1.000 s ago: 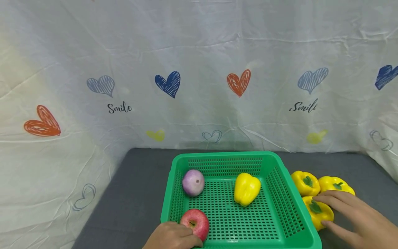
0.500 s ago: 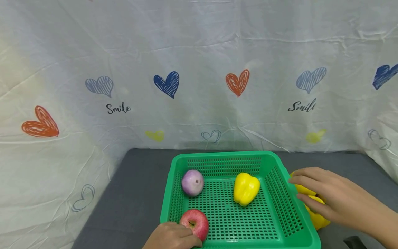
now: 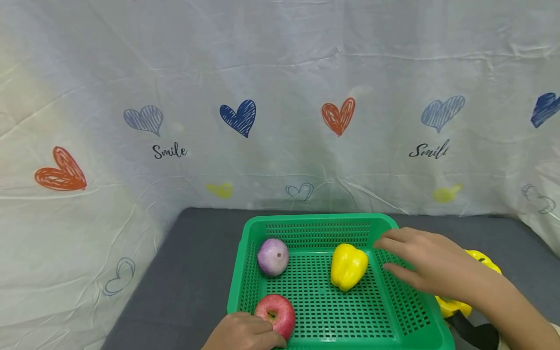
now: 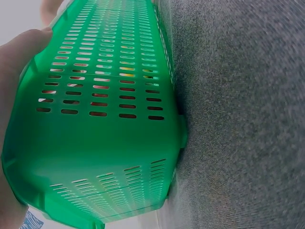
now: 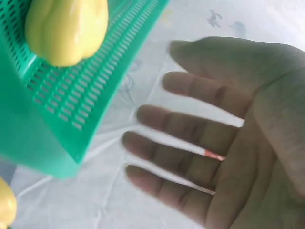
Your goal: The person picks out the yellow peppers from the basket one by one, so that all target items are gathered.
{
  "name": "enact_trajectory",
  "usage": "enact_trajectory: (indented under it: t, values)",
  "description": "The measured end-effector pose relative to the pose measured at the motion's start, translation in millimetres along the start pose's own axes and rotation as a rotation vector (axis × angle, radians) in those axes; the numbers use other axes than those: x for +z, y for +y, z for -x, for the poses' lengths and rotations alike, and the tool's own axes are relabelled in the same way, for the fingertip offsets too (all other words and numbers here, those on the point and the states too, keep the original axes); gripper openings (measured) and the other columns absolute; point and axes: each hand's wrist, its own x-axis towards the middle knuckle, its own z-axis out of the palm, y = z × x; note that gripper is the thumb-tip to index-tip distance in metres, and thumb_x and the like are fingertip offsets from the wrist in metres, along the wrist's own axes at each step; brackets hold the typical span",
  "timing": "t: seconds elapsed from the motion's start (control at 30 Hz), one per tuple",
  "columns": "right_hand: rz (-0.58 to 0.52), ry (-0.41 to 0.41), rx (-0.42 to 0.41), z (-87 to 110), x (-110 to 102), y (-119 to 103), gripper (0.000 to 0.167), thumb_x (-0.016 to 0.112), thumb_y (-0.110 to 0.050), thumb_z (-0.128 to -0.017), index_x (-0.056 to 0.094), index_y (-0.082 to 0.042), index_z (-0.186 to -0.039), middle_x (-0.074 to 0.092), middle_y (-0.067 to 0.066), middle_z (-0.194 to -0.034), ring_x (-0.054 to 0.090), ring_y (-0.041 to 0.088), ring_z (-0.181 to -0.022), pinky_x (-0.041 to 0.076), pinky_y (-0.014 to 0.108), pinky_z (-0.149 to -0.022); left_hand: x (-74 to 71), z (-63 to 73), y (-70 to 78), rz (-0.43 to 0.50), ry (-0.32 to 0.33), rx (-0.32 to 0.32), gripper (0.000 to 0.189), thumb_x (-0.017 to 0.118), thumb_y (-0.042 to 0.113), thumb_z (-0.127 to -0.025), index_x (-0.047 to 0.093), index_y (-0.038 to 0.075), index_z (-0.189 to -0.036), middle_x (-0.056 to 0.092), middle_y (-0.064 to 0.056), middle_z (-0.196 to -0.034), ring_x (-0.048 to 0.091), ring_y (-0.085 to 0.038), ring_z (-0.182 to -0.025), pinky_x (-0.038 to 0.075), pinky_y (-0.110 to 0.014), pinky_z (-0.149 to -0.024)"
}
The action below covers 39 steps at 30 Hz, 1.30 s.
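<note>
A green plastic basket [image 3: 312, 218] stands on the grey table, holding a purple onion [image 3: 273, 257], a red apple [image 3: 280, 311] and a yellow bell pepper [image 3: 348, 267]. My left hand [image 3: 245, 333] grips the rim at the near left corner, its fingertips beside the apple. In the left wrist view the thumb [image 4: 35, 43] lies along the basket's rim. Over the right wall hovers my right hand [image 3: 422, 262], fingers extended and apart. The right wrist view shows nothing in its palm [image 5: 238, 143], with the pepper [image 5: 69, 31] beyond its fingertips.
Outside the basket on the right, more yellow bell peppers [image 3: 453, 308] lie partly hidden behind my right arm. A black strap [image 3: 474, 333] sits at that wrist. White cloth [image 3: 280, 73] printed with hearts hangs behind the dark grey tabletop [image 3: 188, 262].
My right hand has lifted from the peppers outside the basket and moved left to above the basket's right wall. The left hand stays on the rim, and the basket's contents look the same.
</note>
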Motion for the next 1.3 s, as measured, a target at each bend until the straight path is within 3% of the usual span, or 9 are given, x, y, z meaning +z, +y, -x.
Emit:
enact_trajectory:
  t: [0.1, 0.33, 0.47, 0.63, 0.83, 0.97, 1.1, 1.3]
  values:
    - [-0.02, -0.053, 0.028, -5.6, 5, -1, 0.037, 0.084, -0.023, -0.082, 0.069, -0.021, -0.116, 0.065, -0.008, -0.109, 0.063, 0.011, -0.087, 0.053, 0.03, -0.063, 1.3, 0.4, 0.1, 0.007, 0.0, -0.002, 0.035, 0.044, 0.021, -0.106, 0.066, 0.028, -0.081, 0.051, 0.021, -0.072, 0.031, 0.006, -0.061, 0.029, -0.005, -0.061]
    - [-0.008, 0.013, 0.019, -23.6, 17, -5, 0.025, 0.081, -0.018, -0.084, 0.072, -0.018, -0.107, 0.068, -0.005, -0.102, 0.062, 0.009, -0.078, 0.05, 0.025, -0.056, 1.6, 0.0, -0.5, 0.012, 0.0, 0.004, 0.032, 0.047, 0.02, -0.104, 0.066, 0.029, -0.08, 0.05, 0.021, -0.072, 0.03, 0.006, -0.062, 0.029, -0.005, -0.061]
    - [0.022, 0.005, 0.033, -33.1, 23, -7, 0.024, 0.082, -0.019, -0.083, 0.072, -0.017, -0.105, 0.068, -0.004, -0.099, 0.062, 0.012, -0.077, 0.047, 0.025, -0.052, 0.7, 0.3, 0.5, 0.019, -0.008, -0.011, 0.032, 0.046, 0.022, -0.105, 0.066, 0.029, -0.081, 0.05, 0.021, -0.073, 0.031, 0.006, -0.062, 0.03, -0.005, -0.061]
    - [0.036, -0.081, 0.07, -40.8, 32, -11, 0.03, 0.084, -0.021, -0.082, 0.07, -0.013, -0.108, 0.067, -0.001, -0.098, 0.062, 0.015, -0.075, 0.045, 0.025, -0.05, 0.6, 0.2, 1.2, 0.029, -0.011, -0.019, 0.025, 0.054, 0.022, -0.102, 0.066, 0.03, -0.081, 0.05, 0.021, -0.073, 0.031, 0.006, -0.062, 0.029, -0.005, -0.06]
    - [0.014, -0.225, 0.147, -50.5, 43, -14, 0.045, 0.082, -0.027, -0.085, 0.065, -0.007, -0.121, 0.069, 0.005, -0.098, 0.063, 0.019, -0.074, 0.049, 0.031, -0.053, 0.4, 0.2, 1.6, 0.02, -0.01, -0.022, 0.021, 0.058, 0.023, -0.099, 0.066, 0.03, -0.081, 0.049, 0.021, -0.073, 0.031, 0.006, -0.062, 0.028, -0.005, -0.059]
    - [-0.001, -0.28, 0.195, -54.6, 51, -13, 0.046, 0.079, -0.031, -0.088, 0.062, -0.005, -0.123, 0.066, -0.001, -0.083, 0.058, 0.015, -0.065, 0.045, 0.03, -0.05, 0.4, 0.4, 2.1, 0.034, -0.021, -0.028, 0.018, 0.061, 0.024, -0.097, 0.067, 0.03, -0.081, 0.052, 0.021, -0.074, 0.033, 0.007, -0.061, 0.03, -0.005, -0.06]
    - [-0.028, -0.296, 0.216, -56.7, 54, -11, 0.045, 0.077, -0.033, -0.09, 0.061, -0.004, -0.122, 0.048, -0.008, -0.062, 0.044, 0.011, -0.053, 0.037, 0.029, -0.048, 1.2, 0.7, 1.7, 0.025, -0.015, -0.022, 0.022, 0.058, 0.022, -0.099, 0.066, 0.03, -0.08, 0.05, 0.021, -0.072, 0.031, 0.007, -0.062, 0.029, -0.005, -0.06]
    - [-0.117, -0.372, 0.214, -58.5, 54, -13, 0.053, 0.077, -0.038, -0.089, 0.06, -0.005, -0.126, 0.046, -0.01, -0.062, 0.042, 0.01, -0.053, 0.037, 0.029, -0.052, 1.3, 1.2, 0.7, 0.012, -0.001, -0.009, 0.03, 0.049, 0.021, -0.104, 0.065, 0.03, -0.081, 0.048, 0.021, -0.072, 0.029, 0.006, -0.062, 0.028, -0.005, -0.06]
